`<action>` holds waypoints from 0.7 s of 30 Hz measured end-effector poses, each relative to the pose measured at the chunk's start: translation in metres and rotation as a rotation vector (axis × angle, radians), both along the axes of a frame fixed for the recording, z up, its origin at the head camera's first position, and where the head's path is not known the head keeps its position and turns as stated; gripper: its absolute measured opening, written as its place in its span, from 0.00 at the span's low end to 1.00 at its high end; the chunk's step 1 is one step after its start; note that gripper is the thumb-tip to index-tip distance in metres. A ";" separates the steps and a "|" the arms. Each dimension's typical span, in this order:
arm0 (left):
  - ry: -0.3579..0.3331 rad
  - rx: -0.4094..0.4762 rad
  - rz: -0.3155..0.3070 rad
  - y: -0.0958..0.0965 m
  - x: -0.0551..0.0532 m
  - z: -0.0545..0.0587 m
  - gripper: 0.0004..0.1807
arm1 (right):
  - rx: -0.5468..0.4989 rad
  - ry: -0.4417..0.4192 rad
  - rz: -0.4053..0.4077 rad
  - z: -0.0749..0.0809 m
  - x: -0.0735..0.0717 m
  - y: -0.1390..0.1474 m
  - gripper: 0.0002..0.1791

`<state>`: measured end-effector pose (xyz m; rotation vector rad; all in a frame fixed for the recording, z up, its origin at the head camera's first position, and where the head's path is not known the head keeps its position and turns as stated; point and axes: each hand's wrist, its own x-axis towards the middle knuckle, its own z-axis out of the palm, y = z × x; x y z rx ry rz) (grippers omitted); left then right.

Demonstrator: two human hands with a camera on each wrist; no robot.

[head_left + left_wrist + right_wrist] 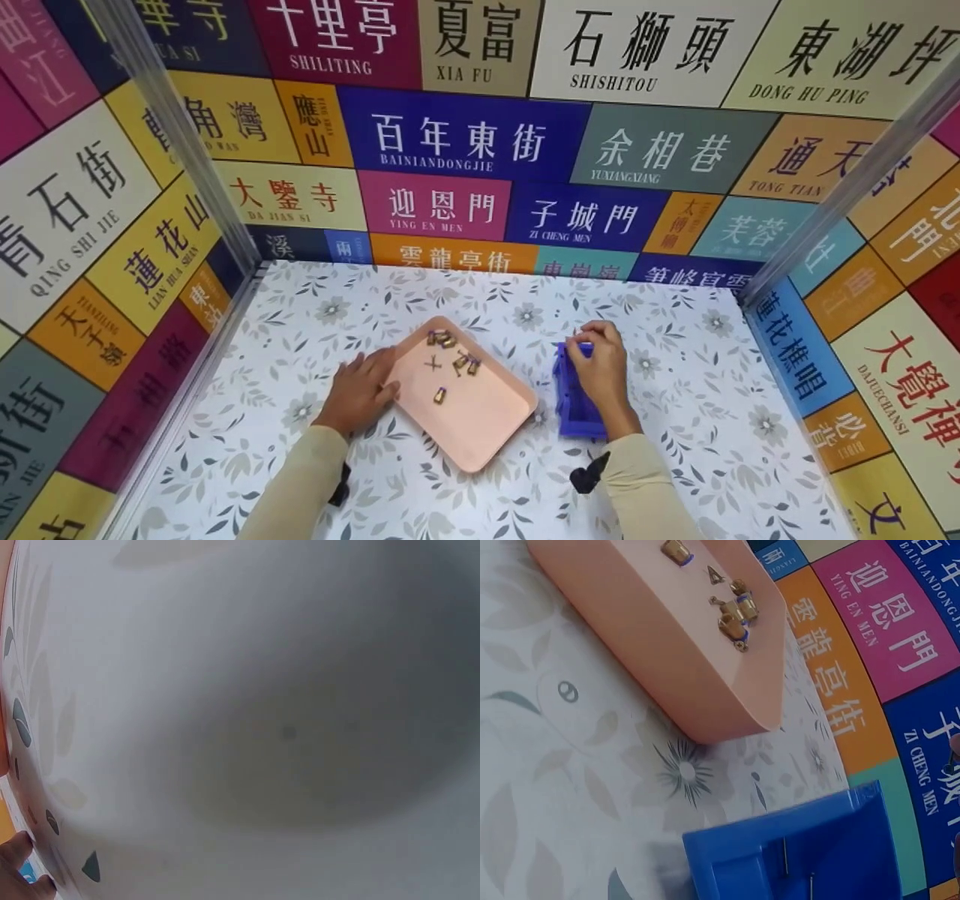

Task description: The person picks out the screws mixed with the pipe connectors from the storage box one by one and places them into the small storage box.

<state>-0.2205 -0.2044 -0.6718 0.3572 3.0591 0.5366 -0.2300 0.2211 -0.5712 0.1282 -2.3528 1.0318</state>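
My left hand (361,390) rests against the left rim of a pink tray (480,439), fingers loosely extended; only its fingertips (16,859) show in the left wrist view. Several small brass-coloured pieces with blue edges (676,551) lie in the tray beside a thin cross-shaped metal piece (433,364). Over the far end of a blue box (583,429), my right hand (606,371) pinches a small dark piece (951,765) between thumb and finger; its kind is too small to tell. Thin brass-coloured pins (785,856) show inside the blue box.
Both containers stand on a white table (300,330) with a grey leaf pattern. Walls with coloured Chinese place-name panels (465,142) enclose the back and sides. Clear corner strips (180,142) run up between the walls.
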 end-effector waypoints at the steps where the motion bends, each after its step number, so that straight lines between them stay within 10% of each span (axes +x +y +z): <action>1: -0.003 -0.001 0.001 0.000 0.000 0.000 0.37 | -0.001 0.000 0.001 0.001 0.000 0.004 0.06; 21: -0.060 -0.001 0.024 0.003 0.001 0.004 0.38 | 0.000 -0.002 0.011 -0.006 0.004 0.049 0.07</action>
